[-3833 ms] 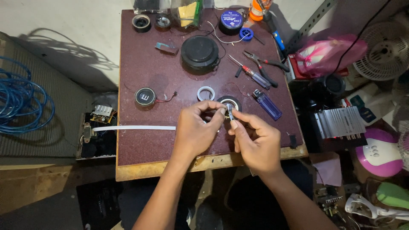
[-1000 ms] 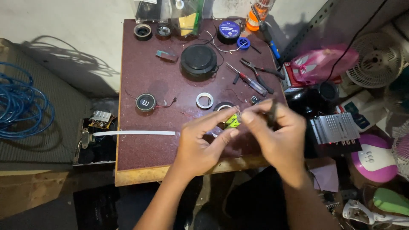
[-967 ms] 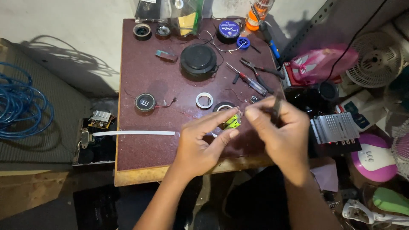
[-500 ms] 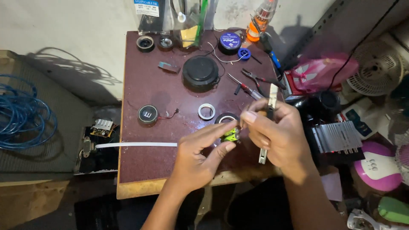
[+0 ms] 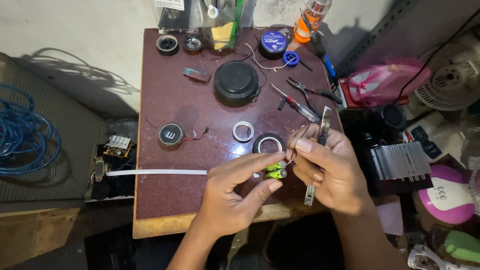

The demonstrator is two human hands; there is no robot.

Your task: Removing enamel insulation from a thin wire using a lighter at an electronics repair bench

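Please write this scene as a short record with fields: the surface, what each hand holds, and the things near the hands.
surface: dark red worktable
left hand: pinches two small green cylinders between thumb and fingers
right hand: holds a thin metal tool, close to the cylinders
near the hands: black tape roll, white ring, small round speaker with red wire
further back: black round lid, pliers, screwdriver
left edge: white strip

Left hand point(image 5: 235, 197) pinches green batteries point(image 5: 276, 170); right hand point(image 5: 327, 170) grips tweezers point(image 5: 320, 150).
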